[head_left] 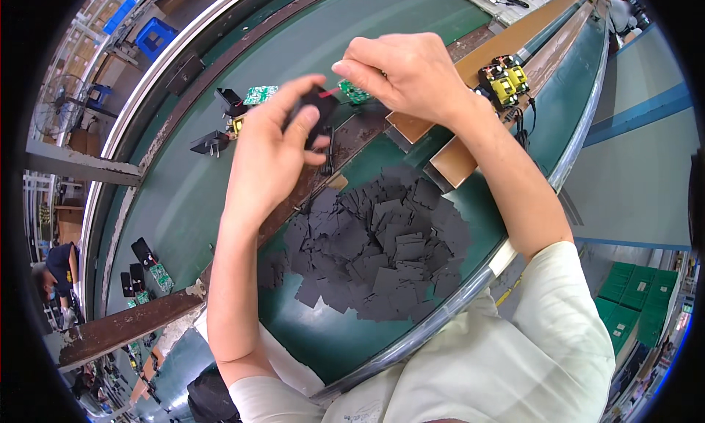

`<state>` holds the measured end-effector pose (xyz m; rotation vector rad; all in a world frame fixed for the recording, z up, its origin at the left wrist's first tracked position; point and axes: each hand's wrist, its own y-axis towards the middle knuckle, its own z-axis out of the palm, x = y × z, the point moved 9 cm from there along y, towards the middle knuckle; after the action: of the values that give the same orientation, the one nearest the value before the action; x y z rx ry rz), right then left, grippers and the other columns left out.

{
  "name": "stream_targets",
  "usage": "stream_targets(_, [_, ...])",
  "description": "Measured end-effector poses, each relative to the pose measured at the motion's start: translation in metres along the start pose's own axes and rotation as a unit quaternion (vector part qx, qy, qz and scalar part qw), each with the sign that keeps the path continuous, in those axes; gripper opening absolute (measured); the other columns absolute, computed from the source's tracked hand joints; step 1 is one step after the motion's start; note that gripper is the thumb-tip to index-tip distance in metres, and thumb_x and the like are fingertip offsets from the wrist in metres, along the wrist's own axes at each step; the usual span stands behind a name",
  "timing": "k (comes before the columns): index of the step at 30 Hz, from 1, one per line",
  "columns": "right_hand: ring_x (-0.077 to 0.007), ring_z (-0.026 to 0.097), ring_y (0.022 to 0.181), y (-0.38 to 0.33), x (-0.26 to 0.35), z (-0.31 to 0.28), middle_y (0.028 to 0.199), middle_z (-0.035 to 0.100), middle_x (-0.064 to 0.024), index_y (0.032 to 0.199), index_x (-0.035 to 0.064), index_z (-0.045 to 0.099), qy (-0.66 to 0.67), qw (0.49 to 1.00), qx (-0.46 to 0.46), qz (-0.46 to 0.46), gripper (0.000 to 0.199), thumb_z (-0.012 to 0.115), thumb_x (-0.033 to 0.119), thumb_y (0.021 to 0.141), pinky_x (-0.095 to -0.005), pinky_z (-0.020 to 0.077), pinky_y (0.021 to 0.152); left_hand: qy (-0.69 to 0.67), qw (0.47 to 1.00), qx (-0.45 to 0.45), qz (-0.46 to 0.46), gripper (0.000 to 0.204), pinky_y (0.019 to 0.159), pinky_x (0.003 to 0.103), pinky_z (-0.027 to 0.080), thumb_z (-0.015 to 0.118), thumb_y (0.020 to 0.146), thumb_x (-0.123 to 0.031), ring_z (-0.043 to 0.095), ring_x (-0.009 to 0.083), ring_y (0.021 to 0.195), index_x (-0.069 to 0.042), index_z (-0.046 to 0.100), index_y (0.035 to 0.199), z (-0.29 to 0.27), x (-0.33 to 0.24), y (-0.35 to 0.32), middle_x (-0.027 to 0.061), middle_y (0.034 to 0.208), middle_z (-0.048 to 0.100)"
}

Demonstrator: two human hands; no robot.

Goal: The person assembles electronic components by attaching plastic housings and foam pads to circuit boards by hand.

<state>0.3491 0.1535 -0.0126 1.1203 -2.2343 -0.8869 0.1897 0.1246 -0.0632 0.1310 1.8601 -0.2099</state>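
Note:
My left hand [268, 155] is closed round a small black plastic housing [317, 114], slightly blurred by motion. A red wire [329, 92] runs from the housing to a green circuit board [354, 92]. The board sticks out below the curled fingers of my right hand [404, 70], which is closed on it; its exact grip is partly hidden. Both hands are raised above the bench, beyond a big loose pile of thin black sheets [385, 243].
Plug housings [211, 142] and another circuit board [260, 95] lie on the green conveyor [176, 195] at left. Yellow-and-black electronic assemblies [504, 81] with cables sit right of my right forearm. Cardboard strips [454, 162] lie near the pile. At far left, another person [62, 276] bends forward.

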Motion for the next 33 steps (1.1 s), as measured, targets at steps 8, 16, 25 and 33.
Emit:
stream_targets(8, [-0.0292,0.067,0.066,-0.005,0.008,0.011,0.067,0.064,-0.0058,0.084,0.0111,0.066,0.090,0.995,-0.010,0.046,0.029,0.073,0.035,0.098,-0.0420,0.0497,0.055,0.017,0.995,0.088,-0.047,0.040,0.069,0.026,0.064,0.056,0.109,-0.007,0.077,0.0183,0.089,-0.003,0.056,0.149,0.005,0.010,-0.005,0.0127,0.120,0.070])
stream_targets(16, [-0.0294,0.067,0.100,0.003,0.007,-0.022,0.107,0.069,-0.0127,0.100,0.0042,0.072,0.052,0.992,-0.114,0.027,0.009,0.075,0.010,0.093,-0.0370,0.0531,0.085,-0.199,0.980,-0.003,0.001,0.041,0.078,0.032,0.067,0.049,0.109,-0.002,0.077,0.0228,0.096,0.000,0.049,0.150,-0.005,0.005,0.007,0.0160,0.123,0.069])
stream_targets(25, [-0.0329,0.060,0.114,-0.011,0.029,0.011,0.123,0.065,-0.0131,0.105,0.0029,0.070,0.125,0.986,-0.041,0.104,0.019,0.073,0.003,0.086,-0.0404,0.0493,0.098,-0.200,0.979,-0.013,0.041,0.044,0.083,0.032,0.068,0.055,0.109,-0.005,0.074,0.0202,0.107,0.002,0.047,0.151,0.008,0.005,0.002,0.0166,0.123,0.070])
stream_targets(33, [-0.0317,0.060,0.117,-0.013,0.019,0.019,0.120,0.063,-0.0134,0.098,0.0025,0.064,0.206,0.964,-0.034,0.166,0.013,0.074,0.006,0.090,-0.0412,0.0490,0.099,-0.190,0.981,-0.011,0.046,0.044,0.083,0.033,0.067,0.049,0.109,-0.001,0.074,0.0204,0.104,-0.001,0.044,0.153,0.014,0.005,0.004,0.0168,0.129,0.066])
